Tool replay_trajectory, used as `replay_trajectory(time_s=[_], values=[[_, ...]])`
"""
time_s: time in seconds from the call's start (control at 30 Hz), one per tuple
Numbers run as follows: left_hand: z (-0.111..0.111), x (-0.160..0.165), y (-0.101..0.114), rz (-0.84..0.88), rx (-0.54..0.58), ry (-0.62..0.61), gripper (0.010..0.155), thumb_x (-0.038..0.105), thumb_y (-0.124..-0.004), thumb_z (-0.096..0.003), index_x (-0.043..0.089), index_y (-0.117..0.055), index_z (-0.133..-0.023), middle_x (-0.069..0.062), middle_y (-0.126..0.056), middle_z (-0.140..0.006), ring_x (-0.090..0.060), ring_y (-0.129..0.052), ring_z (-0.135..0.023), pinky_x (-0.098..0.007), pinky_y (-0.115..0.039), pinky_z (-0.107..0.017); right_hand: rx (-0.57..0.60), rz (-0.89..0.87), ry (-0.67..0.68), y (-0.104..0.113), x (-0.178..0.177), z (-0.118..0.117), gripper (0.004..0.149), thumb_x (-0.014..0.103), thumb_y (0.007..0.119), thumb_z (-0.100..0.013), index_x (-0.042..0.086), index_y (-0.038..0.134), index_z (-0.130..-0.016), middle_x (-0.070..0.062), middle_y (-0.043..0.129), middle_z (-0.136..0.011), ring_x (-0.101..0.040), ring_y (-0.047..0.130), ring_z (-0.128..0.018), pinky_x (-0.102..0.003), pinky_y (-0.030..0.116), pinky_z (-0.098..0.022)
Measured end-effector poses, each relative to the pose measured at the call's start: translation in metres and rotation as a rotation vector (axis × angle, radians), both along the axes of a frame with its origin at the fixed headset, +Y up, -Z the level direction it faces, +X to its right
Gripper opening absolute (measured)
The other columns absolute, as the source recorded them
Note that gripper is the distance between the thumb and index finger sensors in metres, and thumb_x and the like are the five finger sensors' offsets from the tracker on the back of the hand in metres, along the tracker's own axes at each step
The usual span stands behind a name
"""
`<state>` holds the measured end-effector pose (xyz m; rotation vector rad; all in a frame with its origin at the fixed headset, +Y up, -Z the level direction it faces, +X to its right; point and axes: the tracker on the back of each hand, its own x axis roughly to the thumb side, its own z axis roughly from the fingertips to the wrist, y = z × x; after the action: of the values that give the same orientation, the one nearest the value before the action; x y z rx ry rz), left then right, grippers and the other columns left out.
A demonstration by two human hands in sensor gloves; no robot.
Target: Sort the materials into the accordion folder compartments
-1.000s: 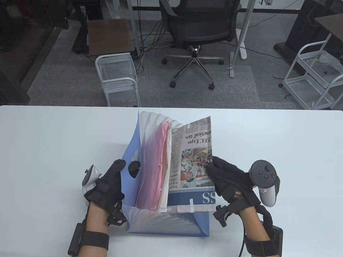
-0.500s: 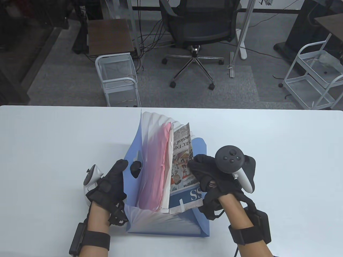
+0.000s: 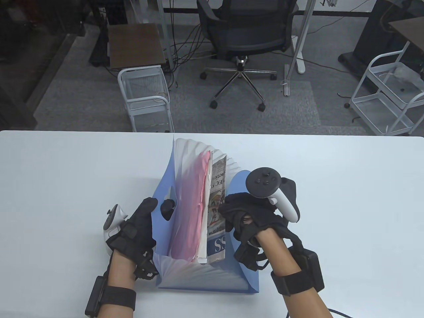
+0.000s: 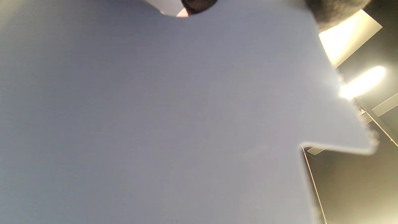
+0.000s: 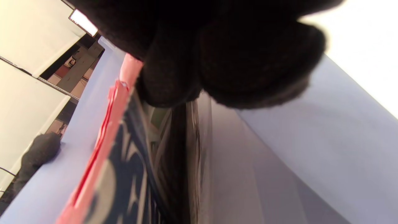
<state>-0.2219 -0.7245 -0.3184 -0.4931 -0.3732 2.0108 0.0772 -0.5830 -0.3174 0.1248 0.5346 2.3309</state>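
Newspaper (image 3: 217, 207): legible print is partial only; large white "SS" on a blue band at the near end, black headline fragments "EC E" and "acti" further up, running sideways in the table view; colour photo between them; the rest too small to read.

Folder (image 3: 185, 281): blue, stands open on the white desk (image 3: 347, 198), near its middle; long axis runs from the near edge away toward the far edge; mouth faces up, pleats fanned; left flap (image 3: 162, 188) raised, right flap (image 3: 240, 180) lower and rounded. Pink sheets (image 3: 190, 212) and white sheets (image 3: 204, 228) stand on edge in the left compartments; newspaper stands on edge just right of the white sheets, same long axis, "SS" end nearest the person.

Left hand (image 3: 139, 228): grips the left flap, thumb through the flap's cut-out; left wrist view is filled by the blue flap (image 4: 155, 124), a dark fingertip at the top edge.

Right hand (image 3: 246, 218): fingers curled against the newspaper's right face, between paper and right flap; whether it pinches the paper or only presses it, cannot tell; right wrist view shows gloved fingers (image 5: 217, 56) above the newspaper (image 5: 130, 174) and pink edges (image 5: 115, 105).

Change over the last second: newspaper was splayed open, tipped right, most of its page showing; now near upright and narrow, closed against the white sheets; right hand has moved left with it; left hand and folder unchanged.
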Motion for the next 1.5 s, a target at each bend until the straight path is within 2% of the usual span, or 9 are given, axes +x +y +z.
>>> replay_trajectory(time_s=[0.33, 0.57, 0.7, 0.93, 1.03, 1.13, 1.3, 1.4, 1.5], values=[[0.001, 0.0, 0.0, 0.014, -0.001, 0.004, 0.077, 0.067, -0.058, -0.0664, 0.002, -0.048, -0.106, -0.039, 0.011, -0.113, -0.063, 0.008, -0.095, -0.072, -0.016, -0.058, 0.044, 0.158, 0.015, 0.001, -0.032, 0.002, 0.05, 0.03, 0.085, -0.058, 0.002, 0.071, -0.097, -0.001, 0.106, -0.048, -0.024, 0.104, -0.015, -0.027, 0.086, -0.003], [0.001, 0.0, 0.0, 0.026, -0.002, 0.009, 0.077, 0.067, -0.058, -0.0664, 0.002, -0.048, -0.107, -0.039, 0.011, -0.113, -0.063, 0.008, -0.095, -0.071, -0.016, -0.058, -0.004, 0.224, 0.032, -0.008, -0.047, -0.004, 0.048, 0.028, 0.083, -0.059, 0.0, 0.071, -0.096, -0.001, 0.106, -0.049, -0.024, 0.104, -0.015, -0.027, 0.085, -0.002], [0.002, 0.001, 0.0, 0.031, -0.004, 0.009, 0.077, 0.067, -0.058, -0.0664, 0.002, -0.048, -0.107, -0.039, 0.012, -0.113, -0.063, 0.008, -0.095, -0.071, -0.015, -0.058, -0.052, 0.226, 0.061, -0.012, -0.05, -0.006, 0.047, 0.027, 0.074, -0.062, -0.001, 0.066, -0.099, -0.004, 0.105, -0.055, -0.025, 0.103, -0.014, -0.027, 0.085, -0.002], [0.001, 0.002, -0.001, 0.023, -0.002, 0.005, 0.077, 0.067, -0.058, -0.0668, 0.002, -0.047, -0.107, -0.039, 0.012, -0.113, -0.063, 0.009, -0.094, -0.071, -0.015, -0.058, -0.123, 0.197, 0.108, -0.017, -0.041, -0.007, 0.051, 0.026, 0.069, -0.064, -0.005, 0.058, -0.102, -0.01, 0.102, -0.066, -0.027, 0.103, -0.018, -0.029, 0.085, -0.005], [0.001, 0.002, -0.001, 0.015, -0.001, 0.006, 0.077, 0.067, -0.058, -0.0669, 0.002, -0.047, -0.107, -0.038, 0.013, -0.113, -0.062, 0.009, -0.094, -0.071, -0.015, -0.058, -0.127, 0.105, 0.131, -0.008, -0.029, -0.001, 0.06, 0.036, 0.068, -0.064, -0.007, 0.055, -0.103, -0.015, 0.1, -0.071, -0.029, 0.103, -0.02, -0.03, 0.086, -0.006], [0.001, 0.003, -0.001, 0.017, 0.001, -0.003, 0.077, 0.067, -0.058, -0.0671, 0.002, -0.046, -0.107, -0.038, 0.013, -0.112, -0.062, 0.01, -0.094, -0.071, -0.014, -0.058, -0.061, 0.039, 0.11, 0.01, -0.016, 0.008, 0.061, 0.039, 0.069, -0.064, -0.006, 0.057, -0.103, -0.017, 0.1, -0.071, -0.032, 0.103, -0.023, -0.032, 0.086, -0.008], [0.001, 0.004, -0.001, 0.006, 0.002, -0.003, 0.077, 0.067, -0.058, -0.067, 0.002, -0.046, -0.107, -0.038, 0.013, -0.112, -0.062, 0.01, -0.094, -0.071, -0.014, -0.058, 0.218, 0.094, 0.081, 0.041, -0.005, 0.033, 0.056, 0.041, 0.07, -0.064, 0.002, 0.064, -0.104, -0.018, 0.097, -0.075, -0.04, 0.101, -0.034, -0.038, 0.087, -0.017], [0.001, 0.005, -0.001, -0.003, 0.004, 0.002, 0.077, 0.067, -0.058, -0.0669, 0.002, -0.047, -0.107, -0.039, 0.013, -0.112, -0.062, 0.01, -0.094, -0.071, -0.014, -0.058, 0.394, 0.23, -0.002, 0.028, -0.003, 0.037, 0.061, 0.044, 0.07, -0.063, 0.004, 0.059, -0.108, -0.022, 0.089, -0.089, -0.048, 0.097, -0.054, -0.047, 0.087, -0.033], [0.001, 0.008, -0.001, -0.021, 0.007, -0.001, 0.077, 0.067, -0.059, -0.067, 0.002, -0.046, -0.107, -0.038, 0.013, -0.112, -0.062, 0.01, -0.094, -0.07, -0.014, -0.058, 0.359, 0.352, -0.023, -0.009, 0.0, 0.029, 0.073, 0.053, 0.064, -0.063, 0.003, 0.045, -0.112, -0.031, 0.066, -0.107, -0.057, 0.085, -0.076, -0.055, 0.083, -0.047]])
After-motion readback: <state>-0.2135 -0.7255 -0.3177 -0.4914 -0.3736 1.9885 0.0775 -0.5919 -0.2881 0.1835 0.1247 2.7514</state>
